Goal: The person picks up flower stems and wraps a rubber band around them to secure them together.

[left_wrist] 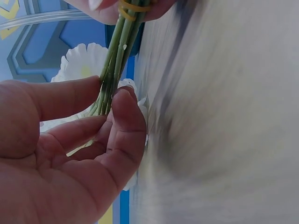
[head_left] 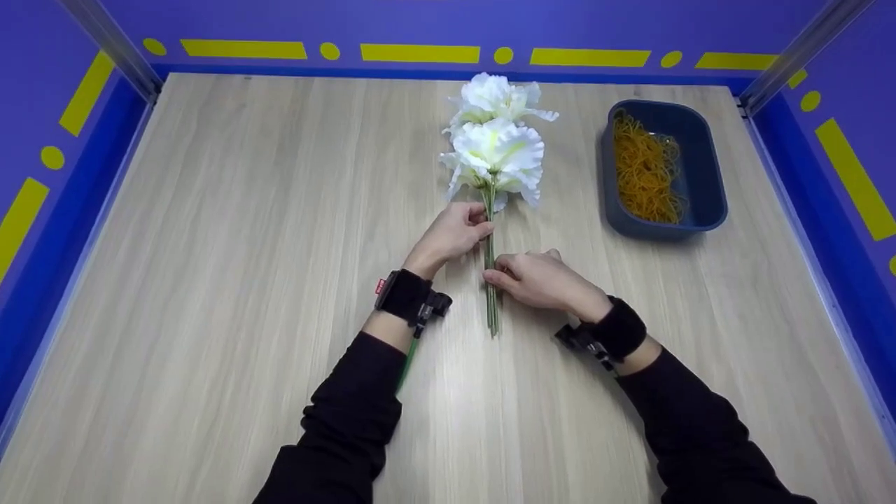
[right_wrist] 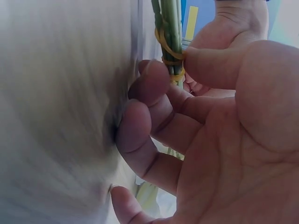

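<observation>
A bunch of white artificial flowers (head_left: 497, 150) lies with its heads toward the far edge and its green stems (head_left: 492, 311) pointing back at me. My left hand (head_left: 449, 236) pinches the stems just below the blooms, thumb on one side and fingers on the other, as the left wrist view shows. Lower down, my right hand (head_left: 542, 280) grips the same stems between thumb and curled fingers. A yellow rubber band (right_wrist: 176, 78) is wound in several loops round the stems at the right fingertips.
To the right stands a dark blue-grey plastic bin (head_left: 705, 168) with a heap of yellow rubber bands (head_left: 644, 175) inside. The wooden tabletop (head_left: 280, 210) is bordered by blue panels (head_left: 420, 24) with yellow marks at the back and sides.
</observation>
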Demonstrator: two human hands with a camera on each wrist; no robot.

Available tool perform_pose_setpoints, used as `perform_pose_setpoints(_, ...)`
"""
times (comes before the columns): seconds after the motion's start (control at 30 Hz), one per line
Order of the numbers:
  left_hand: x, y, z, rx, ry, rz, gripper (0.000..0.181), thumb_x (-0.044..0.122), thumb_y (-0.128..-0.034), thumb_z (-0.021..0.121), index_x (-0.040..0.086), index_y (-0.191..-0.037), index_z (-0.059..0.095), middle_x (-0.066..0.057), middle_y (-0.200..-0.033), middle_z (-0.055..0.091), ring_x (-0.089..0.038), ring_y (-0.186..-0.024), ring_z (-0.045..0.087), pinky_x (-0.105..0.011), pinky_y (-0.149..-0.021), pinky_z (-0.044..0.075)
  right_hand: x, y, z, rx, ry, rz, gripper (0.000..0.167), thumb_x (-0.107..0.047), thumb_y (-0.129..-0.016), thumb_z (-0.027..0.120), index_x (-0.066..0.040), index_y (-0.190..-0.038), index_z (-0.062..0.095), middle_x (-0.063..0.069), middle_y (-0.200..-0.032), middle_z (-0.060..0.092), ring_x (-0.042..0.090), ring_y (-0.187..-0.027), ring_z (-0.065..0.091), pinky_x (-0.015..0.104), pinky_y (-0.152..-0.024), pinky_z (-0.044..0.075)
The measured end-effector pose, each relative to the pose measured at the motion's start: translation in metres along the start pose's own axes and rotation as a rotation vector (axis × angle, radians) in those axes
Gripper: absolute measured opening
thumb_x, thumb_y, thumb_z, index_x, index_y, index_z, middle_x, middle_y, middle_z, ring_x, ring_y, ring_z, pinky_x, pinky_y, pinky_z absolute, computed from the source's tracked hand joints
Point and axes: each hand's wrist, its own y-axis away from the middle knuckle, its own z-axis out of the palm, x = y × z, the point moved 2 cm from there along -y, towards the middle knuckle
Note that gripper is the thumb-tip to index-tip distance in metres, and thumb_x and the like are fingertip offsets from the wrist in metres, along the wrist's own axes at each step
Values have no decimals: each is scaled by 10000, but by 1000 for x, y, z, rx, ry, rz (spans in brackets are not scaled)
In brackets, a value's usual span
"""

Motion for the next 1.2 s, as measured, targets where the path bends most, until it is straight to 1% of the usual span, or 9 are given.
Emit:
perform_pose_setpoints(0.07,-1,0,0,3,0,-8,104,86,-992,628,-12,-1010,657,-68,-896,637,-121,-706,525,-235,-638,452,0,0,0,-1,-1,-1,373,-438,-1055,497,-161,-816,568,-27,-677,550,218,-693,608,515,-773,401)
perform_pose_setpoints(0.13,-1,0,1,5,-5,-17,116,89,-993,630,-10,-1039,666,-61,-914,641,-128,-737,540,-239,-664,464,0,0,1,-3,5,-3,373,-438,-1056,496,-162,-815,571,-29,-675,552,217,-698,615,521,-768,409)
perform_pose_setpoints(0.3,-1,1,1,10,-17,-33,234,102,-995,634,-24,-1189,671,-61,-988,664,-160,-829,578,-258,-744,490,1,1,1,-7,20,-11,379,-443,-1056,493,-165,-812,578,-30,-678,567,239,-732,647,538,-761,438)
perform_pose_setpoints(0.5,0,-1,3,10,-40,-12,212,95,-991,634,-37,-1152,678,-37,-904,636,-141,-760,546,-257,-701,463,2,2,1,-3,43,-20,388,-437,-1068,465,-168,-808,567,-18,-684,571,307,-825,689,564,-763,446)
perform_pose_setpoints(0.6,-1,-2,4,13,-65,9,161,93,-990,634,-36,-1075,679,7,-826,575,-115,-697,510,-236,-646,422,2,2,1,3,60,-30,393,-433,-1072,454,-172,-797,557,-20,-682,555,322,-837,688,568,-746,457)
perform_pose_setpoints(0.73,0,-3,6,8,-84,28,119,94,-993,633,-8,-931,631,21,-753,494,-97,-615,446,-232,-572,369,4,4,1,14,79,-39,384,-414,-1073,459,-173,-790,556,-26,-673,537,308,-802,678,567,-718,470)
perform_pose_setpoints(0.8,0,-3,7,7,-74,24,101,96,-991,637,13,-934,638,23,-756,506,-90,-607,450,-227,-565,378,4,5,1,14,75,-32,381,-416,-1074,458,-178,-795,562,-31,-673,536,297,-796,676,564,-731,471)
perform_pose_setpoints(1.1,1,-4,8,-2,-66,24,119,94,-990,638,-21,-959,645,11,-771,527,-95,-607,456,-229,-569,390,6,6,1,2,63,-21,375,-421,-1073,456,-174,-821,583,-24,-699,573,321,-841,692,574,-768,468)
perform_pose_setpoints(1.2,0,-4,8,0,-71,30,148,89,-991,634,-53,-1023,662,10,-794,554,-97,-637,479,-223,-599,404,7,5,2,7,57,-29,372,-415,-1074,456,-174,-824,589,-28,-696,569,309,-829,689,567,-762,475)
